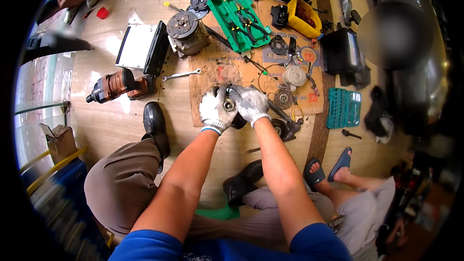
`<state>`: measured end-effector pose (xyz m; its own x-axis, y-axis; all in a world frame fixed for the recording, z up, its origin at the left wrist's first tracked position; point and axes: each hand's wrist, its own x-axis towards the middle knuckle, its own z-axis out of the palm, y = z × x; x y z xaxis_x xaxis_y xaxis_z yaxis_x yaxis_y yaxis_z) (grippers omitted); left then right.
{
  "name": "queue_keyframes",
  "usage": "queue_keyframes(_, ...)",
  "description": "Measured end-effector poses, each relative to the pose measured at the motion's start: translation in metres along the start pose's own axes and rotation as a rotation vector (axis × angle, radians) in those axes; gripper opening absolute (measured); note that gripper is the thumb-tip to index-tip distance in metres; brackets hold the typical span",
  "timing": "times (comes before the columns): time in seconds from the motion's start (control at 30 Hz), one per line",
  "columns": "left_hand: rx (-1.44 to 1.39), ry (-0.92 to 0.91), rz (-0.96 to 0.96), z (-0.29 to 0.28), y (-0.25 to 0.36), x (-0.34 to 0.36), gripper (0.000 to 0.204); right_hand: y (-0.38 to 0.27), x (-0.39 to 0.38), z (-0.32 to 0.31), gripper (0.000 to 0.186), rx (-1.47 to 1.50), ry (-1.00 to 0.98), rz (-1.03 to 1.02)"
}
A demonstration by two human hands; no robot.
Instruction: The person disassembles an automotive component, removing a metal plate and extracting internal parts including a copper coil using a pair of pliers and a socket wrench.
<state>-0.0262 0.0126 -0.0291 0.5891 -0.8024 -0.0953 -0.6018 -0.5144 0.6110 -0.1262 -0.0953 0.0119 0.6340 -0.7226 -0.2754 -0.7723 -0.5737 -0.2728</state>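
Observation:
Both my hands wear white knitted gloves, dirty with dark grease. My left hand [215, 110] curls around a round metal part [229, 104] with a ring-shaped, hollow end facing up. From the other side, my right hand [251, 105] closes on the same part, fingertips meeting the left ones at its far edge. The gloves cover most of the part, so its full shape is hidden. Just right of my right wrist lie a hammer [292, 126] and a dark round part [279, 126]. Below the hands is a stained cardboard sheet [205, 75].
An open green plier case [225, 26], a large cylindrical machine [186, 34], a wrench [181, 75] and an impact wrench [112, 86] lie ahead and left. Rightward are a pulley [294, 76], yellow container [303, 18], socket set [344, 108] and another person's sandalled foot [341, 163].

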Motion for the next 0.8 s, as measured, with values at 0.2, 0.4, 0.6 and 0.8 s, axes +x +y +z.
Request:
queue_keyframes(0.2,0.022,-0.007,0.002,-0.001,0.000,-0.002,0.082,-0.006,-0.005,0.000,0.042,0.049,0.032,0.058)
queue_keyframes(0.4,0.014,-0.006,-0.007,-0.003,0.001,0.000,0.082,-0.010,-0.006,-0.001,0.041,0.034,0.029,0.079)
queue_keyframes(0.6,0.022,-0.021,-0.020,-0.005,0.004,0.000,0.080,-0.009,-0.008,0.008,0.041,0.031,0.060,0.091)
queue_keyframes(0.8,0.025,-0.001,-0.001,-0.009,0.006,0.000,0.075,-0.011,-0.009,0.010,0.043,0.066,0.043,0.132)
